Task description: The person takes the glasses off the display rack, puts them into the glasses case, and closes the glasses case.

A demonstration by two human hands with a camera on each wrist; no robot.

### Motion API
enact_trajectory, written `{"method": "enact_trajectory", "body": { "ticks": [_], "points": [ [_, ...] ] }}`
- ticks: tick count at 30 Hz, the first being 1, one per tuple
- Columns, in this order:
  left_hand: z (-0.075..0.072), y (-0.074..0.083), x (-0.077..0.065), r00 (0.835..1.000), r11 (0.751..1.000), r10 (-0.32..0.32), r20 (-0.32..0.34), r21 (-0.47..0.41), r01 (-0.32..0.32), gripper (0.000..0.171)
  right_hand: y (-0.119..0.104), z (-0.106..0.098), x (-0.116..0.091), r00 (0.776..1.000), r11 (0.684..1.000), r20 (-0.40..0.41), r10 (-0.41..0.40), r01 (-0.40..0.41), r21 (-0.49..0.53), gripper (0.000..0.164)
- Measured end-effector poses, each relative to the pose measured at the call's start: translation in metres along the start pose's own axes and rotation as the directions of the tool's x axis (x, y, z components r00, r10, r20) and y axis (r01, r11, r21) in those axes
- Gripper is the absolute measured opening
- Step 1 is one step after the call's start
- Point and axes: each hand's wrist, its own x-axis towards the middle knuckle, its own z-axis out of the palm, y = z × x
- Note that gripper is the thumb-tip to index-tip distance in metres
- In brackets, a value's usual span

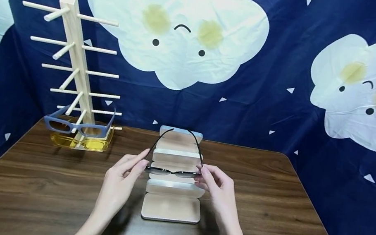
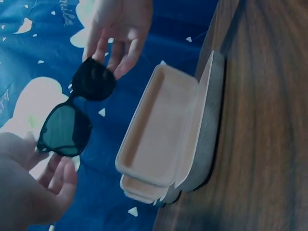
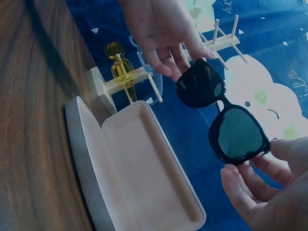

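Observation:
Black-framed sunglasses (image 1: pixel 159 171) with dark lenses are held up in front of me, both temples unfolded and pointing away. My left hand (image 1: pixel 120 181) pinches the left end of the frame between thumb and fingers. At the opposite end, my right hand (image 1: pixel 218 188) grips the frame near the hinge. In the left wrist view the lenses (image 2: pixel 65 130) show a greenish tint. Below the sunglasses, open glasses cases stand in a row running away from me. The nearest case (image 1: pixel 172 209) has a pinkish-beige lining and nothing inside. The sunglasses partly cover the case behind it.
A wooden display rack (image 1: pixel 80 52) with several pegs stands at the back left. Blue-framed glasses (image 1: pixel 93 131) and yellow glasses (image 1: pixel 96 144) hang on its lowest pegs. The brown wooden table (image 1: pixel 287 219) meets a dark blue cloth (image 1: pixel 265 127) with cloud prints behind it.

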Motion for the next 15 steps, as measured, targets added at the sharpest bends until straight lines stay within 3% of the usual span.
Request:
{"method": "enact_trajectory", "body": {
  "ticks": [5,9,15],
  "points": [
    [-0.0046,-0.0001,0.0028,0.994,0.999,0.046,0.102,-0.019,-0.044,0.041,-0.0019,-0.0034,-0.0010,1.000,1.000,-0.010,0.000,-0.001,-0.009,0.033],
    [-0.0058,-0.0008,0.0052,0.993,0.998,0.057,0.107,-0.019,-0.056,0.042,-0.0027,-0.0035,0.0007,1.000,1.000,-0.011,-0.014,0.014,-0.014,0.032],
    [-0.0051,-0.0030,0.0034,0.995,1.000,0.015,0.102,-0.007,-0.014,0.040,0.0007,-0.0036,-0.0001,1.000,1.000,-0.009,-0.009,0.008,-0.020,0.030]
  ]
}}
